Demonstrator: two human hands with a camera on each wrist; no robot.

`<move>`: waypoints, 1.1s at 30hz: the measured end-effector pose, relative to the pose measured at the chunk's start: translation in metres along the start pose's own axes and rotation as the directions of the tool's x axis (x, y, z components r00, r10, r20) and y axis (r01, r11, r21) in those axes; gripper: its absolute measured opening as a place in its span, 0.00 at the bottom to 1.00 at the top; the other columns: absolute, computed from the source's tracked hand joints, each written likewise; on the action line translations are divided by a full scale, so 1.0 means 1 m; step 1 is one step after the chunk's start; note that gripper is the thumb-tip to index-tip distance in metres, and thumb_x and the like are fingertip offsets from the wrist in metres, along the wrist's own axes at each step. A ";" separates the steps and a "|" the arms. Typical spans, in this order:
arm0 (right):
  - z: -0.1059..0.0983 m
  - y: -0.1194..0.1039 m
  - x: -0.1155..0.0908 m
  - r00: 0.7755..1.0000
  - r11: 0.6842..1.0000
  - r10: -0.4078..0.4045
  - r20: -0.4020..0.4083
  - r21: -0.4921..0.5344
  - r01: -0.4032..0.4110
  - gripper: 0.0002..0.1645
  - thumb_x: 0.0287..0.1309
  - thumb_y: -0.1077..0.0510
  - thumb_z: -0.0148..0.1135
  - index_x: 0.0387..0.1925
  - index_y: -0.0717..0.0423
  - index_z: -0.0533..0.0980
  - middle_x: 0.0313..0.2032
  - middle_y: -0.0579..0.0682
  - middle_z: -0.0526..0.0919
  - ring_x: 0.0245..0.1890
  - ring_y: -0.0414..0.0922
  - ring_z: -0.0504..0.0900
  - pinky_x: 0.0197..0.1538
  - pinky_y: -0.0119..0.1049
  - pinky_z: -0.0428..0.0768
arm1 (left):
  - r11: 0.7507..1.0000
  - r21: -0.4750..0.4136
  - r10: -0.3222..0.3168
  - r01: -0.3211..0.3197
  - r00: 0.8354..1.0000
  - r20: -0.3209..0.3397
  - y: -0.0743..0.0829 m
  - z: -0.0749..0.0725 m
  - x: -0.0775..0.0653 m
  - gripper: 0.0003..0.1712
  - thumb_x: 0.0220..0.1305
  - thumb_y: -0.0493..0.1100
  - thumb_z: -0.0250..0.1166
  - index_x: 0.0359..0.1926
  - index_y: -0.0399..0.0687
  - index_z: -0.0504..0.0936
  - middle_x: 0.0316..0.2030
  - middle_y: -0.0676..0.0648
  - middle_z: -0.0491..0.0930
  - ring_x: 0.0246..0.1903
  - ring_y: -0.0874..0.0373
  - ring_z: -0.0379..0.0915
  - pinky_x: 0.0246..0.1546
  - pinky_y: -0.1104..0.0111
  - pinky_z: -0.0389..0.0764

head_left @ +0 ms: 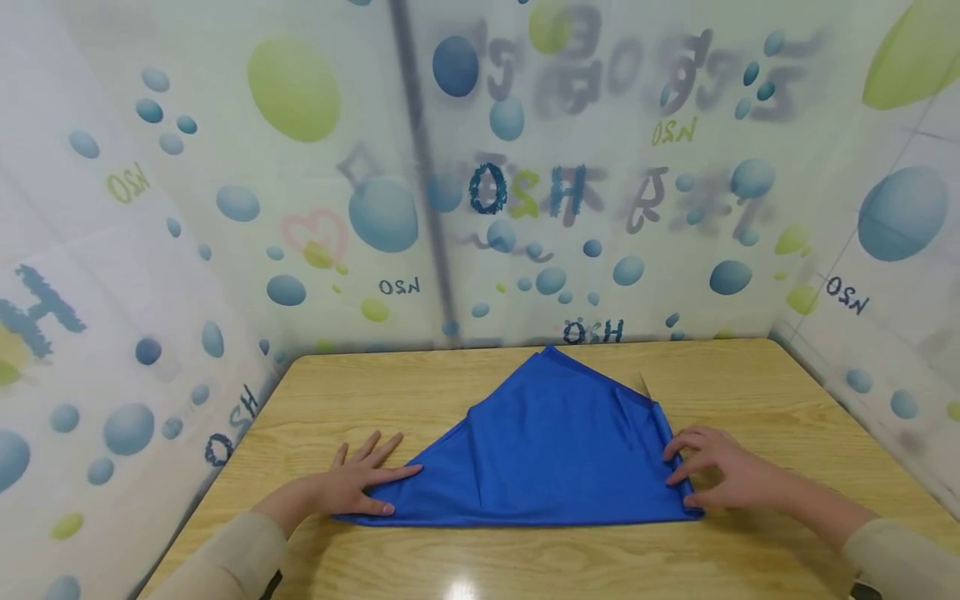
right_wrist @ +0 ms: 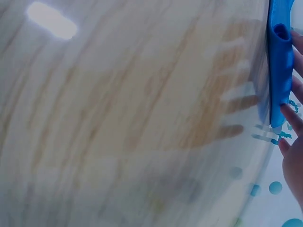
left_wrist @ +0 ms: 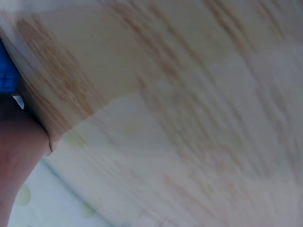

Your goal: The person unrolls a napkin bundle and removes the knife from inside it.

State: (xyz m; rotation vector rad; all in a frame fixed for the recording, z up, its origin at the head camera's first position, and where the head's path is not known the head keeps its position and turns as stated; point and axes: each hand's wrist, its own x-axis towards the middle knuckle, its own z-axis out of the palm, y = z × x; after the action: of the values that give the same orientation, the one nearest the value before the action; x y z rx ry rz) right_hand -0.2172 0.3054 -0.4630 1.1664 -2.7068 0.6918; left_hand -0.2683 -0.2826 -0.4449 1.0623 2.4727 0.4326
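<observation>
A blue cloth lies folded on the wooden table, its long straight edge toward me and a peak pointing to the back. My left hand presses on its left corner with fingers spread. At the cloth's right side, my right hand holds a narrow rolled edge, fingers bent over it and thumb by the near end. The right wrist view shows the open end of that blue roll with fingertips along it. Only part of the left hand appears in the left wrist view, beside a bit of blue cloth.
The light wooden table reaches back to a pale curtain printed with blue and green dots and letters. Similar printed curtains close in the left and right sides. A thin dark sliver shows by the cloth's upper right edge.
</observation>
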 end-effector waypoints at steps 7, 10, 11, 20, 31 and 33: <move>-0.008 0.001 -0.007 0.998 0.979 0.020 0.058 0.202 -0.031 0.12 0.50 0.56 0.75 0.34 0.36 0.81 0.47 0.46 0.75 0.49 0.41 0.72 0.47 0.34 0.72 | 1.000 -0.020 0.012 -0.012 1.000 -0.002 -0.004 0.002 0.000 0.36 0.68 0.62 0.57 0.74 0.70 0.59 0.75 0.33 0.36 0.69 0.24 0.23 0.52 0.25 0.25; -0.011 0.001 -0.009 0.995 0.968 0.048 0.085 0.241 -0.067 0.12 0.51 0.58 0.74 0.35 0.37 0.81 0.47 0.46 0.74 0.49 0.40 0.71 0.47 0.32 0.72 | 1.000 -0.010 -0.009 0.009 1.000 0.008 -0.005 0.003 0.001 0.36 0.68 0.64 0.56 0.74 0.71 0.58 0.75 0.34 0.35 0.70 0.27 0.22 0.53 0.26 0.24; -0.013 0.000 -0.009 0.994 0.967 0.057 0.092 0.243 -0.078 0.12 0.52 0.58 0.73 0.35 0.37 0.81 0.47 0.46 0.73 0.49 0.40 0.71 0.47 0.32 0.72 | 1.000 -0.009 -0.013 0.013 1.000 0.007 -0.005 0.002 0.001 0.36 0.68 0.63 0.56 0.74 0.70 0.58 0.75 0.34 0.35 0.69 0.27 0.22 0.53 0.26 0.24; -0.005 0.001 -0.001 1.000 0.999 0.011 -0.015 0.035 -0.010 0.11 0.49 0.46 0.76 0.33 0.31 0.80 0.44 0.41 0.73 0.45 0.38 0.70 0.45 0.39 0.71 | 1.000 0.014 -0.023 0.023 1.000 0.001 0.003 -0.003 -0.001 0.36 0.68 0.63 0.56 0.74 0.67 0.59 0.75 0.32 0.38 0.69 0.25 0.25 0.53 0.25 0.28; -0.001 0.008 0.000 0.995 0.993 0.093 0.031 -0.078 -0.090 0.13 0.43 0.37 0.76 0.28 0.25 0.78 0.44 0.35 0.75 0.46 0.45 0.70 0.44 0.55 0.61 | 1.000 0.012 -0.017 0.017 1.000 -0.004 0.002 -0.002 0.000 0.36 0.68 0.62 0.56 0.75 0.67 0.59 0.74 0.32 0.38 0.69 0.25 0.25 0.53 0.25 0.28; -0.001 0.008 -0.003 0.995 0.994 0.096 0.018 -0.054 -0.095 0.13 0.43 0.39 0.77 0.28 0.25 0.77 0.44 0.35 0.75 0.47 0.45 0.71 0.45 0.54 0.60 | 1.000 0.012 -0.020 0.020 1.000 -0.002 0.003 -0.002 0.000 0.36 0.68 0.63 0.56 0.75 0.67 0.59 0.75 0.32 0.38 0.69 0.25 0.25 0.53 0.25 0.28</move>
State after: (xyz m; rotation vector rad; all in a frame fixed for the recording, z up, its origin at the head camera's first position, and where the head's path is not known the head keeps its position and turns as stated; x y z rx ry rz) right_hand -0.2213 0.3128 -0.4656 1.0438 -2.7957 0.6182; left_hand -0.2679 -0.2808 -0.4419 1.0423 2.4887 0.4131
